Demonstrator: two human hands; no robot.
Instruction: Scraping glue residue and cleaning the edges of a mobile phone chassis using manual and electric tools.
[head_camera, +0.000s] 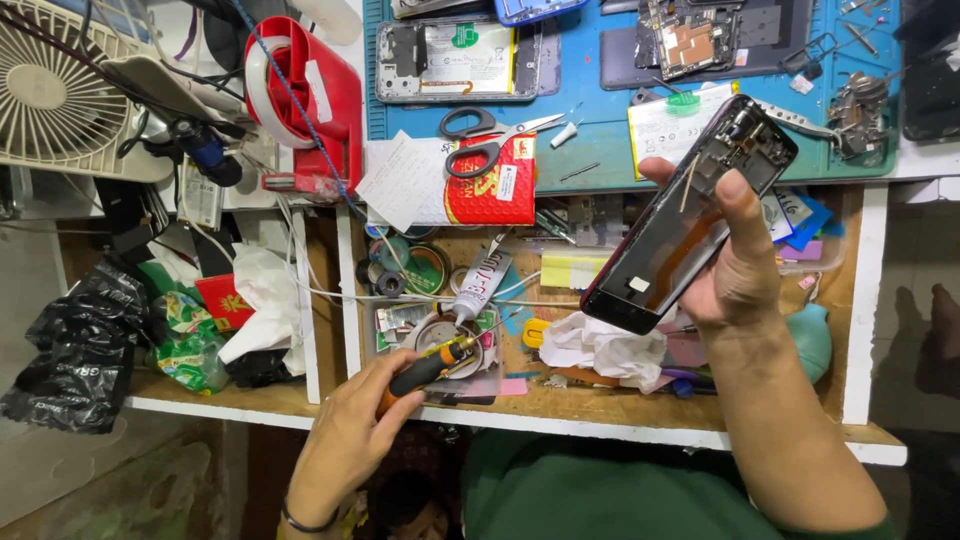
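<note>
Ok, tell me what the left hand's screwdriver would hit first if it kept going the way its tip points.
The left hand holds the screwdriver angled up and to the right. Straight on, its tip would probably first meet the glue tube lying in the drawer, though depth is hard to judge from this view.

Bare forearms, a thin dark bracelet (305, 523) on the left wrist, and dark green clothing (600, 495)

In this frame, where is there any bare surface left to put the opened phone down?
Little. One bare strip of blue mat lies between the scissors and the battery. Bare wood runs along the drawer's front edge, below the white cloth. The opened phone is in the right hand; elsewhere is crowded.
</note>
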